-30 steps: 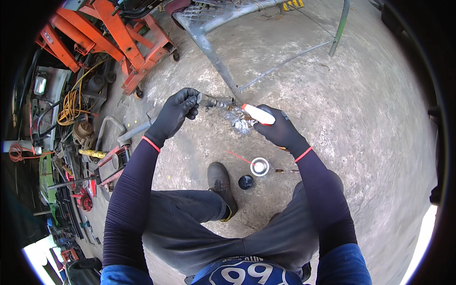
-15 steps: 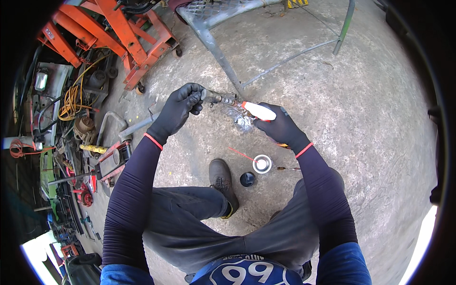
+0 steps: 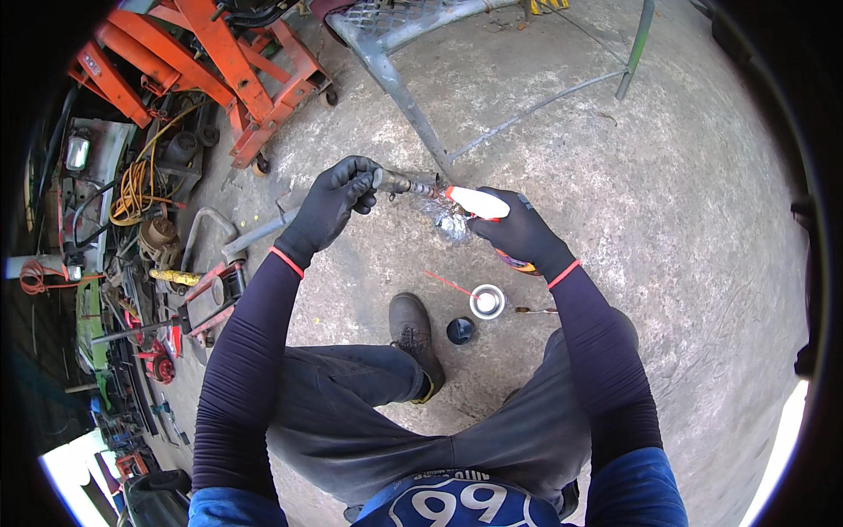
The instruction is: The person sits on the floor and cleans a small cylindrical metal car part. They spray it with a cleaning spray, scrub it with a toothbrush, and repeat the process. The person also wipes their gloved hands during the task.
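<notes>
My left hand [image 3: 338, 198], in a black glove, pinches one end of a grey metal cylindrical part [image 3: 402, 183] with ridges or coils toward its right end. My right hand [image 3: 518, 230], also gloved, is closed around a spray bottle with a white trigger head [image 3: 479, 203] and a red nozzle. That nozzle points left at the ridged end, very close to it; whether they touch I cannot tell. Most of the bottle's body is hidden by my right hand, with a bit of coloured label showing under it. Below the part, a wet, shiny patch [image 3: 452, 227] marks the concrete.
Between my feet and hands stand a spray can [image 3: 486, 301] with a red straw and a black cap [image 3: 459, 331]. A thin tool [image 3: 536, 310] lies beside them. Ahead is a metal-framed stand [image 3: 395, 83]; an orange hoist [image 3: 237, 79] and scattered parts line the left.
My right hand and the spray bottle have tilted slightly, so more of the label shows. The left hand keeps its hold on the metal part. The whole view has shifted a little.
</notes>
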{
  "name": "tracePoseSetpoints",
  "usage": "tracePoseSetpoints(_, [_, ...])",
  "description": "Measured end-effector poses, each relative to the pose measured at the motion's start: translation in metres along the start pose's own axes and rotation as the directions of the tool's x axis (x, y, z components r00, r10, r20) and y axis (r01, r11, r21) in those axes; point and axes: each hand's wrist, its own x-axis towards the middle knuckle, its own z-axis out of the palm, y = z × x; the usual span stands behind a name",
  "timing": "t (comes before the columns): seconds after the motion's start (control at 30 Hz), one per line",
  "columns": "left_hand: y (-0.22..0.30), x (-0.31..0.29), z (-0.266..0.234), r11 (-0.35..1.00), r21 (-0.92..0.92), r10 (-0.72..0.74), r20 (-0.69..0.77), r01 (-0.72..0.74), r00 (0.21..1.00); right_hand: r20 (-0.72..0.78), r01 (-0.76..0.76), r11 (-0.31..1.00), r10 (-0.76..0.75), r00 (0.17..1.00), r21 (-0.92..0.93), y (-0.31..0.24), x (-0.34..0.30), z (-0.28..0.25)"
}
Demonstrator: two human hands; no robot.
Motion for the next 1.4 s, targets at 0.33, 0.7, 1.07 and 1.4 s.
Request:
tracePoseSetpoints(0.33, [-0.011,-0.003,-0.006,0.923,-0.356,-0.195,-0.112,0.144,0.974,-0.007,-0.055,0.993,0.056,0.998,0.104,-0.012,-0.002,-0.010])
tracePoseSetpoints(0.7, [-0.019,-0.001,-0.012,0.749,-0.624,-0.302,-0.024,0.222,0.953,-0.031,0.026,0.988,-0.021,0.999,0.155,-0.021,0.005,0.000])
tracePoseSetpoints(1.07, [-0.019,0.002,-0.008,0.730,-0.642,-0.309,-0.003,0.235,0.951,-0.022,0.036,0.994,-0.034,0.999,0.104,-0.022,0.004,0.000])
tracePoseSetpoints(1.4, [-0.019,0.005,0.001,0.747,-0.602,-0.425,-0.110,0.280,0.898,-0.087,0.112,0.986,-0.102,0.991,0.123,0.014,0.008,-0.029])
